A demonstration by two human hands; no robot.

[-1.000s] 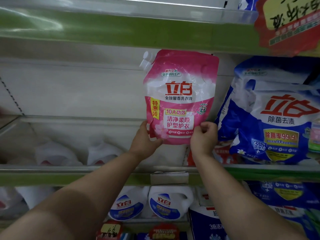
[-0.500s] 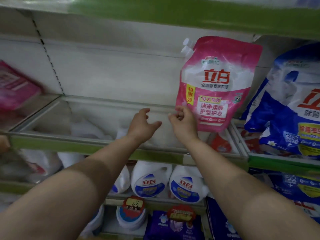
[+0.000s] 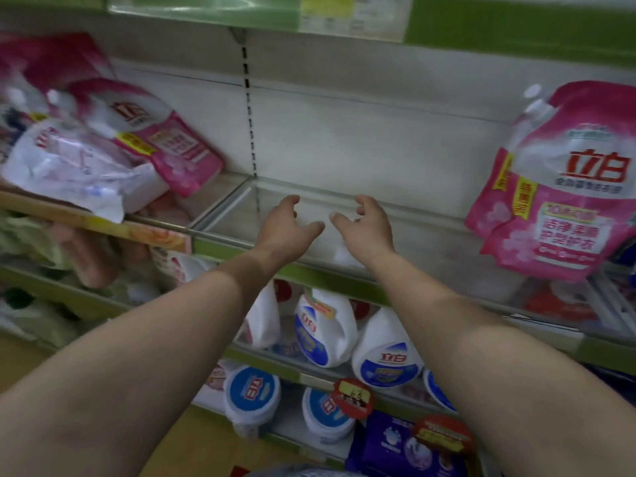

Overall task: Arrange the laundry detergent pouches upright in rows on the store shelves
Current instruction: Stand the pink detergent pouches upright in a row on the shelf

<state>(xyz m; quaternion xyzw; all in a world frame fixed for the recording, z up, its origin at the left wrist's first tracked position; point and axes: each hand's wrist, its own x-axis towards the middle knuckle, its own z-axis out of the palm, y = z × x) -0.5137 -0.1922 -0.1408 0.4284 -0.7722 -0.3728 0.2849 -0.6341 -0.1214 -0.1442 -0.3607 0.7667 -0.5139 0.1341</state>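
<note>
Both the left hand [image 3: 287, 226] and right hand [image 3: 366, 226] hover empty, fingers loose, left of the upright pink plastic detergent pouch [image 3: 564, 187], which could slump over unsupported.

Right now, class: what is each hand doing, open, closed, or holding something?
Left hand: open, fingers loosely spread, holding nothing.
Right hand: open, fingers relaxed, holding nothing; the pink pouch stands apart on the shelf.
</note>
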